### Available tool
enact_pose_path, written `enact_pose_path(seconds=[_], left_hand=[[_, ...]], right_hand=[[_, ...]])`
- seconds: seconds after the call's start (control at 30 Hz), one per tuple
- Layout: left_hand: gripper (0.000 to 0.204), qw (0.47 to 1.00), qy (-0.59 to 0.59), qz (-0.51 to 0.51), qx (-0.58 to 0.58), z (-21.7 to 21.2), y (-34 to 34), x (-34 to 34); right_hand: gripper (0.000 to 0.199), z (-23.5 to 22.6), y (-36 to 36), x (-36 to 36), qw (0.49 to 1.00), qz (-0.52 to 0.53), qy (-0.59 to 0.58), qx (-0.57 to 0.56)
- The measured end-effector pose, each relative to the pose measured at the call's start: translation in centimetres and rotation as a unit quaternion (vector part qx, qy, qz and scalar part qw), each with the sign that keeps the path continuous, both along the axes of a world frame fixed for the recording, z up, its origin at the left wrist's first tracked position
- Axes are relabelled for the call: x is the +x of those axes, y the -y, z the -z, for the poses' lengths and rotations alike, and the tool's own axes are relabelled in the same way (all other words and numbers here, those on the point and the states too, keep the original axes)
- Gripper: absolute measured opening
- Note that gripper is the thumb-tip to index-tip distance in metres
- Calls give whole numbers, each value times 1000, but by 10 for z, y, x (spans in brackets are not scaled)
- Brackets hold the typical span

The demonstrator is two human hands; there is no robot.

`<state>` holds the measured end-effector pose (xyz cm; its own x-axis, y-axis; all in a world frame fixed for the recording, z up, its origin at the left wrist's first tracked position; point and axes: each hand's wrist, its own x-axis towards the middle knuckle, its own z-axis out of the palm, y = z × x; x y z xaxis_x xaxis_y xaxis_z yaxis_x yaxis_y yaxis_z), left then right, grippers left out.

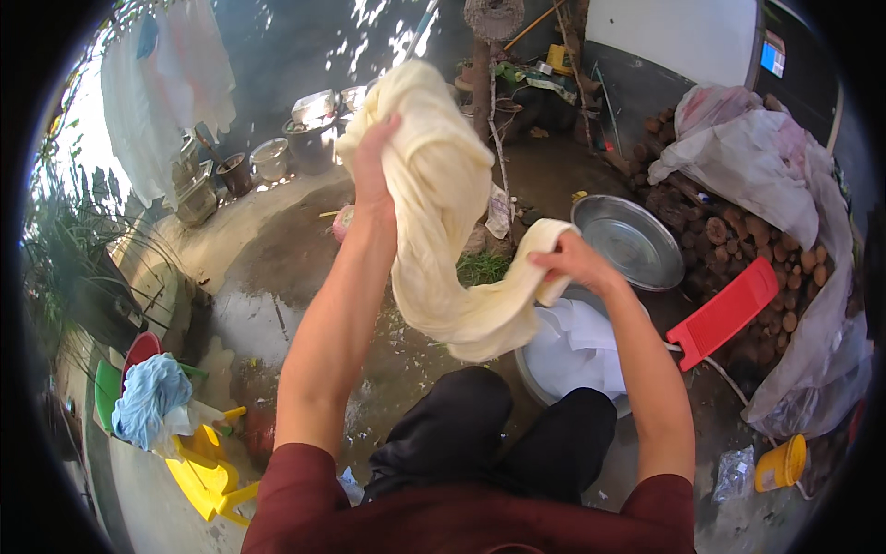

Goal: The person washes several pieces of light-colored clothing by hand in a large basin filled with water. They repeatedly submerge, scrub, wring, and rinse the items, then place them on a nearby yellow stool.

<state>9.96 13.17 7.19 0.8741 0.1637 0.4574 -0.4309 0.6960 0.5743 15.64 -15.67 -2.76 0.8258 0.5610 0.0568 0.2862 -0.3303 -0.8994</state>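
A long cream-coloured cloth [443, 194] hangs bunched and twisted in the air between my hands, sagging in a loop over my knees. My left hand [373, 171] is raised and grips its thick upper bundle, with the fingers partly hidden by the folds. Lower and to the right, my right hand [580, 262] is closed on the cloth's other end. Below my right forearm stands a round basin [532, 374] holding white cloth [581, 346], partly covered by my arm and knee. Just beyond it rests a shiny metal basin [628, 242].
At right, stacked firewood [729, 240] lies partly under plastic sheeting [766, 171], with a red plastic piece [723, 312] leaning before it. A yellow bucket [781, 463] stands lower right. At left, a yellow chair [205, 478] is next to blue cloth [150, 399]. Pots [270, 159] line the back.
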Motion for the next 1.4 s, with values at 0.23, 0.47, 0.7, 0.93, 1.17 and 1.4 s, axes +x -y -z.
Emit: enact_pose_path(seconds=[0.23, 0.47, 0.7, 0.93, 1.17, 1.4], left_hand=[[33, 991, 125, -51, 22, -83, 14, -8], [30, 976, 114, -178, 58, -126, 36, -41], [29, 982, 97, -162, 29, -119, 30, -33], [29, 993, 7, -117, -15, -106, 20, -59], [43, 995, -15, -74, -69, -56, -10, -16], [56, 972, -227, 63, -19, 83, -23, -10]], right_hand=[[81, 15, -58, -21, 948, -172, 102, -249], [89, 3, -141, -94, 961, -201, 143, -125], [51, -12, -153, -57, 980, 13, 149, -133], [60, -27, -115, -16, 945, 181, 271, -7], [47, -51, -104, 29, 799, 23, -43, 600], [37, -138, -103, 25, 737, -77, -14, 671]])
